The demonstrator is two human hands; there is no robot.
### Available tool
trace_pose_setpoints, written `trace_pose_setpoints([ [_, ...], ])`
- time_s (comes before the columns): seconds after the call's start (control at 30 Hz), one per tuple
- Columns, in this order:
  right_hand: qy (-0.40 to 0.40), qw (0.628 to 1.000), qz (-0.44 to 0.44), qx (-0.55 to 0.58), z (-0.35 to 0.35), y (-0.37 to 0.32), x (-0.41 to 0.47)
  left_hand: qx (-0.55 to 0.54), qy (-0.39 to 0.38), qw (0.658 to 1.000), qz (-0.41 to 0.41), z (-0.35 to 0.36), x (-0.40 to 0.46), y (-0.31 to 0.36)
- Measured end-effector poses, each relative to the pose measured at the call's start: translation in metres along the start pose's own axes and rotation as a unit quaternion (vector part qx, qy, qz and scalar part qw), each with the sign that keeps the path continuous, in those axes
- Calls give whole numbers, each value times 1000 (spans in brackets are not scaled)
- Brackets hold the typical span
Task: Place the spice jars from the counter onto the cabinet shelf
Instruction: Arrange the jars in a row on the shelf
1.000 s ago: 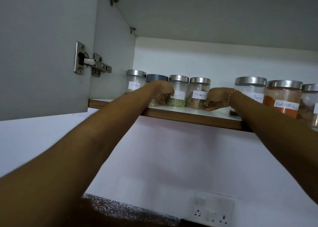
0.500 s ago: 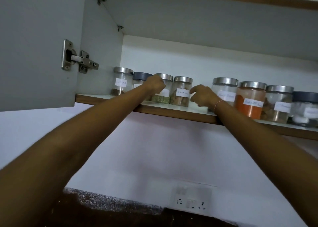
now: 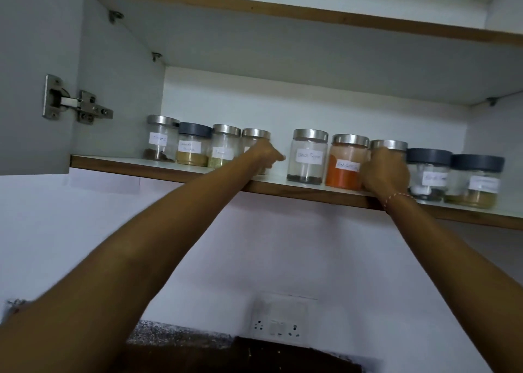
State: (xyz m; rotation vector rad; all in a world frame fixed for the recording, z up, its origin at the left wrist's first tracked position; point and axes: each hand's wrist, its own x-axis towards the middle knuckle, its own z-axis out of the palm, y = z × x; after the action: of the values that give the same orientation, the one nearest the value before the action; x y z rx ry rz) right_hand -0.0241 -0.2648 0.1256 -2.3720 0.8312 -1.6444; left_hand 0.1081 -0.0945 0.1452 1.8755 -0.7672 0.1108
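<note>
Item: spice jars, nine in a row along the front of the cabinet shelf, labels outward so each reads at a glance.

My left hand rests against the fourth jar, steel-lidded; fingers look loosely curled and pointing right, though I cannot tell whether they pinch the glass.

My right hand covers the seventh jar, fingers wrapped round its body, likely nudging it into line between the red chilli jar and a dark-lidded jar.

A gap stands between the fourth jar and the black pepper jar; I judge it room for closing up the row.

Surroundings: door hinge at left, wall socket below, dark counter edge. The upper shelf limits lifting height; neighbouring jars crowd my right hand.
</note>
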Motion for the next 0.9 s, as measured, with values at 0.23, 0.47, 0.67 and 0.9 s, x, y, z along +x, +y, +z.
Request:
trace_pose_setpoints([
  [0.23,-200,979,-12,46,2,25,26,-3,0,1000,-13,27,7,11],
  [0.47,-201,978,-55,-4,20,10,36,18,14,999,-32,31,22,9],
  [0.67,-264,963,-48,-15,41,-10,50,18,31,995,-91,20,40,1],
  [0.9,-392,908,64,133,56,-22,67,-21,20,992,-121,11,60,-6],
])
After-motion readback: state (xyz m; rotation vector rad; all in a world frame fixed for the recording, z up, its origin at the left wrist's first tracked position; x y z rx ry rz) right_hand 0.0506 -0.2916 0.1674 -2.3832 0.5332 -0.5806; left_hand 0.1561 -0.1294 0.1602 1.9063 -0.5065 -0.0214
